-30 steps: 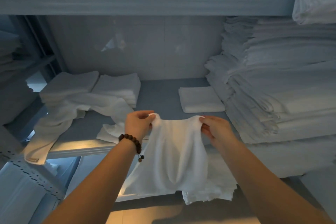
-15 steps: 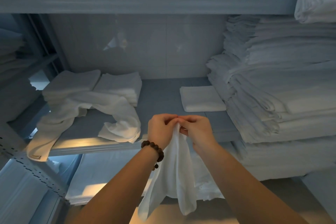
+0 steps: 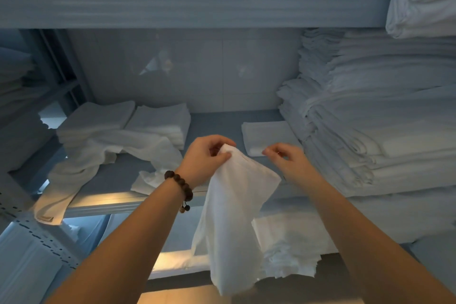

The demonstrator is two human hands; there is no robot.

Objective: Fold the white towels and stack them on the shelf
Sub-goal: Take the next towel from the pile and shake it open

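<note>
A white towel (image 3: pixel 234 207) hangs doubled over in front of the shelf (image 3: pixel 118 177). My left hand (image 3: pixel 206 158), a bead bracelet on its wrist, pinches the towel's joined top corners. My right hand (image 3: pixel 287 159) is just right of it, off the cloth, with fingers loosely curled and nothing in them. One folded towel (image 3: pixel 267 136) lies flat on the shelf behind my right hand. Two short stacks of folded towels (image 3: pixel 128 123) sit at the shelf's back left.
An unfolded towel (image 3: pixel 98 163) sprawls from the left stacks over the shelf's front edge. A tall pile of linens (image 3: pixel 380 118) fills the right side. The upper shelf (image 3: pixel 197 7) carries more linens, and further piles lie on the shelf below (image 3: pixel 291 242).
My hands first brought the towel's two top corners together. Since then my right hand has let go and moved right, leaving both corners pinched in my left hand.
</note>
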